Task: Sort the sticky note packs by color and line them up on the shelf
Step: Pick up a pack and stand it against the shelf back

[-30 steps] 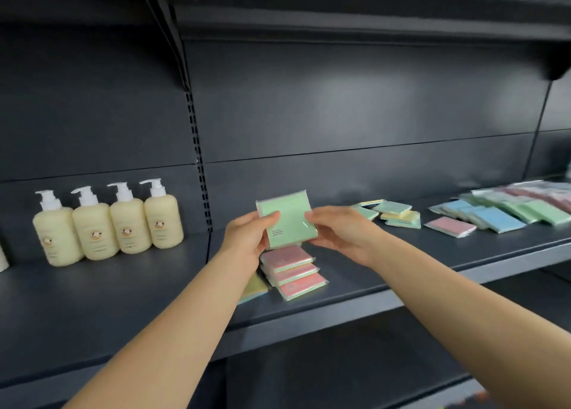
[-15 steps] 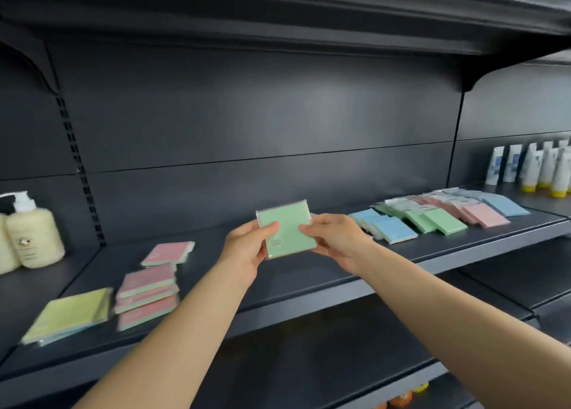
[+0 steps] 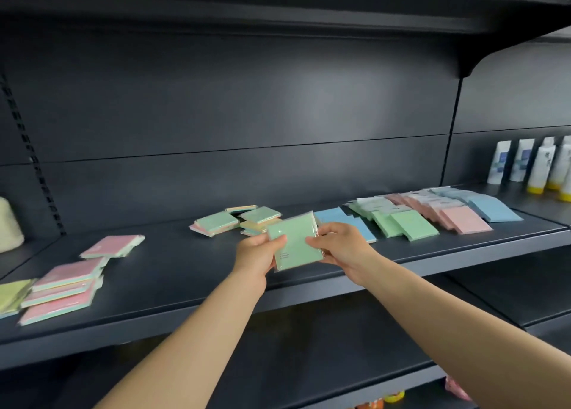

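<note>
A: Above the shelf's front edge, near its middle, green pack (image 3: 295, 244) held in the air, tilted, wrapper glossy. Left hand (image 3: 258, 252) pinches its left side, thumb on the face; right hand (image 3: 338, 244) pinches the right side. Each grip is closed on the pack, neither empty.

B: Progress?

A: Partial, by my reading. Toward the right end of the shelf (image 3: 185, 288) lie sorted rows: blue packs (image 3: 341, 220), a green row (image 3: 401, 223), a pink row (image 3: 457, 217), a further blue row (image 3: 491, 207), overlapping front to back. Held pack likely belongs with the green row.

B: Left to do?

A: A mixed heap (image 3: 238, 221) at the middle back, green and yellow faces, still unsorted. Pink packs (image 3: 66, 288) near the left front corner, a yellow-green pack (image 3: 12, 294) beside them, one pink pack (image 3: 112, 246) behind.

B: Surroundings?

A: Dark metal shelving, dark back panel. White tubes (image 3: 537, 167) on the neighbouring bay at right; a cream bottle (image 3: 9, 223) at the left edge.
</note>
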`<state>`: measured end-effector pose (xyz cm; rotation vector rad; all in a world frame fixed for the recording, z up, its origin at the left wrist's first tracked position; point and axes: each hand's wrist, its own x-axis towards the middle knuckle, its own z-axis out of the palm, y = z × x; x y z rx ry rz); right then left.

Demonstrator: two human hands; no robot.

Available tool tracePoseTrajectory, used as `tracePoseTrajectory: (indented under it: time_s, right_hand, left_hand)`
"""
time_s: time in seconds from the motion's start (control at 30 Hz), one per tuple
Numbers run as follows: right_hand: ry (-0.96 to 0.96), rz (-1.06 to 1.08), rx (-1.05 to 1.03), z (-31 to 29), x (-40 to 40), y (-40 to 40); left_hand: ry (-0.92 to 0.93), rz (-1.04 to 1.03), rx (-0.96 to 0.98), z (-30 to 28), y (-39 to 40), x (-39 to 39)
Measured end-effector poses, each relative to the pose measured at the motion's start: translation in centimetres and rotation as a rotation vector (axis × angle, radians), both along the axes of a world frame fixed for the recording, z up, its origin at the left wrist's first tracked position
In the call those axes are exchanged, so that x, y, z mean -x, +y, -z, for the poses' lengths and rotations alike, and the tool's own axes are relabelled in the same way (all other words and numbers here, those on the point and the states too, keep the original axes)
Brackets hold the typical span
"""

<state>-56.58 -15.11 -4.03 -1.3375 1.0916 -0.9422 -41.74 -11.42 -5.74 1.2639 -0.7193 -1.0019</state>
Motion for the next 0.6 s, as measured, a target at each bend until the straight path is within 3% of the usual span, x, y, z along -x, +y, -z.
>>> tracePoseTrajectory:
  time_s: [0.37, 0.6]
  right_hand:
    - [0.324, -0.096, 0.070, 2.7, -4.3, -2.0]
    - [0.568, -0.123, 0.130, 2.7, -6.7, -3.3]
  left_hand:
    - [-0.452, -0.113, -0.275, 1.2, 0.0, -4.7]
    - [-0.677, -0.001, -0.473, 0.6, -0.8, -7.6]
